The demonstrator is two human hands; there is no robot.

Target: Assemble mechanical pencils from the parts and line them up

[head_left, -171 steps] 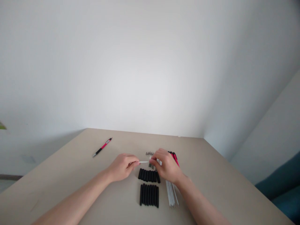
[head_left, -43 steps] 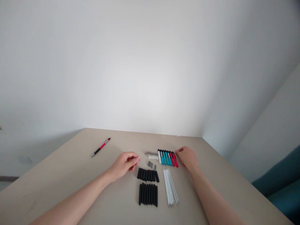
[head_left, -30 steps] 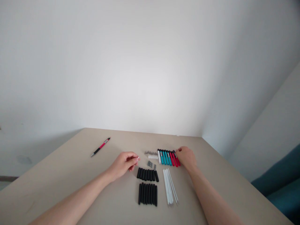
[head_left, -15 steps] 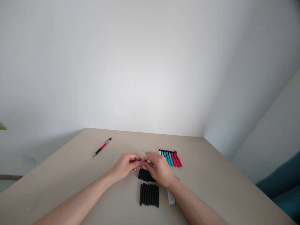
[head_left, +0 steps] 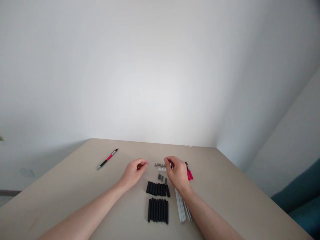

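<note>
A plain beige counter (head_left: pixel 225 186) runs back to a pale wall (head_left: pixel 155 73) at 12 o'clock, evenly lit and brightest near its middle. With the upper row of black tubes (head_left: pixel 156 189) as the clock's centre, a teal cloth (head_left: pixel 296 200) hangs at 3 o'clock, a dark strip (head_left: pixel 10 193) runs low along the wall at 9, and a faint scuff (head_left: pixel 33 224) marks the surface between 8 and 9. A red and black pen (head_left: pixel 107 159) lies slanted at 10 o'clock, well apart from the rest.

The lower row of black tubes (head_left: pixel 158 210) lies at 6, white rods (head_left: pixel 180 208) between 4 and 5, 2 red tubes (head_left: pixel 189 173) at 2. The springs (head_left: pixel 159 165) sit at 12, with white pieces (head_left: pixel 162 169) and grey clips (head_left: pixel 160 177) nearer the centre.

The left hand (head_left: pixel 135 170), toward 10, has thumb and fingertips close together; the right hand (head_left: pixel 177 171), between 1 and 2, curls its fingers beside the springs. I cannot tell whether either grasps anything.
</note>
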